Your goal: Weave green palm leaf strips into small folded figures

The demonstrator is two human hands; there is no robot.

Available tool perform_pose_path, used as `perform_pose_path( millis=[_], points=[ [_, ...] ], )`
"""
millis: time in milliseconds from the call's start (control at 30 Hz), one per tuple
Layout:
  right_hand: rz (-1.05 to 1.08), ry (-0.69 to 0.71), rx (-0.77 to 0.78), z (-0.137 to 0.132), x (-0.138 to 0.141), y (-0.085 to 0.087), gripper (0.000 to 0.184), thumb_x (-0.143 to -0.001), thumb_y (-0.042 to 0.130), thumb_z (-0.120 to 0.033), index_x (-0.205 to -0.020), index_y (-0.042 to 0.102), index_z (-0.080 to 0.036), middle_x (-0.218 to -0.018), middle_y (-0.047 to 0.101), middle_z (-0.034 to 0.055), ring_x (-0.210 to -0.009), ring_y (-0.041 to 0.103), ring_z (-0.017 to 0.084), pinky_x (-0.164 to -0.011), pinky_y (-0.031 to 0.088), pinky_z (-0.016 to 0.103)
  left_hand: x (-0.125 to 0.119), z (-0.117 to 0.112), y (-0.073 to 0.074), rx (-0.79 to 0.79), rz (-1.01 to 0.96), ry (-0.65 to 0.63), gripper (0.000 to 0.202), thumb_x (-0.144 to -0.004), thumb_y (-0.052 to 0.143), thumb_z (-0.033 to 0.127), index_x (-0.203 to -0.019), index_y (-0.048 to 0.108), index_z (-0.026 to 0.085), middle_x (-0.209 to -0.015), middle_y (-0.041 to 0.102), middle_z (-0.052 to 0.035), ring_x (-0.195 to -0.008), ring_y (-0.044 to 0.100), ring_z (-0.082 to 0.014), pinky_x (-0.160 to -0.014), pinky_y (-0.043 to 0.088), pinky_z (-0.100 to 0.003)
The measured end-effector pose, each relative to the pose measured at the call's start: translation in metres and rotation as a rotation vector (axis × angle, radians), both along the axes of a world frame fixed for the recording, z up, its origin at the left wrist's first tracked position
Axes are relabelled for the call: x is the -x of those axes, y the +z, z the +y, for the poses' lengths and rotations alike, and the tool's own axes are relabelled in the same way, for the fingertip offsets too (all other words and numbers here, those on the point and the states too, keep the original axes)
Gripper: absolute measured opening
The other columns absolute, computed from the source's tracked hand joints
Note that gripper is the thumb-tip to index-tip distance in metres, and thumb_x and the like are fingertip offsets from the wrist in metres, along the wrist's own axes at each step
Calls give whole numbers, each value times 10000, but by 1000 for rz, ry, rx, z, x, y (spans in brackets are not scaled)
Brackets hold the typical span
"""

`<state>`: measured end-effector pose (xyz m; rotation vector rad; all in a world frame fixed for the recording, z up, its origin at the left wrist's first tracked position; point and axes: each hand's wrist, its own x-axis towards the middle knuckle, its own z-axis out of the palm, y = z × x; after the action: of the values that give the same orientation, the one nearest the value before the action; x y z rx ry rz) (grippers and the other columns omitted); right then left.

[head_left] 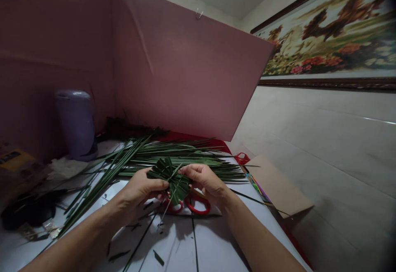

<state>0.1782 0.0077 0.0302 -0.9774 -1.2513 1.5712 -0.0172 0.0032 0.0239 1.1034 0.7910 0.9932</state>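
Between my two hands is a folded green leaf piece [179, 188], its pleats fanned out like a bow or butterfly. My left hand [144, 186] grips it from the left, thumb lying across the front. On the other side, my right hand [202, 178] pinches it near the centre with thumb and index finger, where a thin strip sticks up. A thin stem or thread hangs below it. Red-handled scissors [199, 206] lie on the white table just under the hands, their blades hidden from me.
Long green leaf strips [173, 156] spread across the table behind my hands. A purple canister [76, 125] stands at the back left, near a dark object [29, 210]. Leaf scraps [158, 258] litter the front. Cardboard [278, 185] lies at the right edge; pink panels [185, 74] rise behind.
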Motion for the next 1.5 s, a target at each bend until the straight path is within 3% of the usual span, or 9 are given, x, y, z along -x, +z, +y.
perform_pose_path(
  millis=[233, 467, 700, 900, 1067, 1200, 1300, 1433, 1500],
  points=[
    [26, -29, -7, -10, 20, -12, 284, -589, 761, -339, -682, 594, -129, -592, 585, -17, -501, 510, 92, -507, 421, 224, -4, 0, -1, -132, 146, -43, 219, -584, 701, 142, -777, 597, 142, -564, 623, 15, -487, 549, -125, -461, 430, -235],
    [186, -245, -47, -3, 22, -13, 245, -605, 742, -311, -685, 576, -150, -579, 575, -31, -483, 498, 86, -474, 417, 207, 0, 7, 3, 7, 10, 257, 365, -641, 729, 302, -924, 550, 156, -780, 684, -76, -641, 643, -174, -552, 516, -270],
    [429, -278, -31, -8, 33, -16, 217, -608, 742, -202, -751, 583, -165, -708, 626, -20, -624, 562, 105, -584, 447, 218, -9, 3, -6, 123, -70, -3, 235, -635, 740, 271, -802, 658, 128, -783, 687, -86, -671, 644, -163, -558, 516, -228],
    [491, -230, 1, -15, 40, -17, 231, -564, 764, -153, -720, 594, -151, -707, 643, -10, -655, 576, 109, -647, 446, 222, -9, 0, -6, 57, -81, 8, 129, -627, 736, 211, -715, 684, 132, -655, 686, -46, -668, 639, -177, -646, 495, -272],
    [488, -231, 58, -16, 41, -18, 264, -549, 784, -203, -713, 585, -150, -656, 613, -23, -570, 550, 91, -562, 445, 208, -9, 2, -4, 41, -96, 56, 164, -620, 738, 250, -717, 699, 124, -658, 700, -60, -607, 613, -152, -597, 478, -240],
    [245, -212, 56, -18, 42, -21, 323, -600, 753, -392, -682, 558, -148, -601, 585, -12, -483, 529, 101, -437, 409, 213, -6, 7, -4, 93, -67, 121, 160, -615, 743, 261, -707, 692, 140, -633, 697, -41, -559, 609, -142, -534, 468, -225],
    [-91, -296, -93, -21, 39, -18, 411, -678, 639, -535, -575, 521, -155, -488, 543, -5, -384, 455, 94, -372, 320, 216, -1, 13, -4, 102, -34, 196, 133, -601, 753, 244, -640, 670, 148, -589, 682, -20, -531, 606, -133, -511, 464, -212],
    [-318, -627, -499, -18, 26, -6, 315, -705, 647, -473, -640, 566, -176, -607, 573, 4, -560, 493, 120, -548, 385, 245, 0, 11, -1, 100, -21, 197, 145, -582, 765, 239, -620, 663, 143, -586, 679, -21, -510, 592, -119, -491, 456, -200],
    [-342, -616, -533, -13, 20, 0, 294, -642, 714, -425, -775, 611, -184, -747, 606, 23, -693, 521, 149, -641, 401, 257, -2, 7, 1, 64, -12, 103, 151, -608, 748, 255, -621, 667, 128, -595, 674, -34, -520, 585, -125, -515, 466, -217]
  ],
)
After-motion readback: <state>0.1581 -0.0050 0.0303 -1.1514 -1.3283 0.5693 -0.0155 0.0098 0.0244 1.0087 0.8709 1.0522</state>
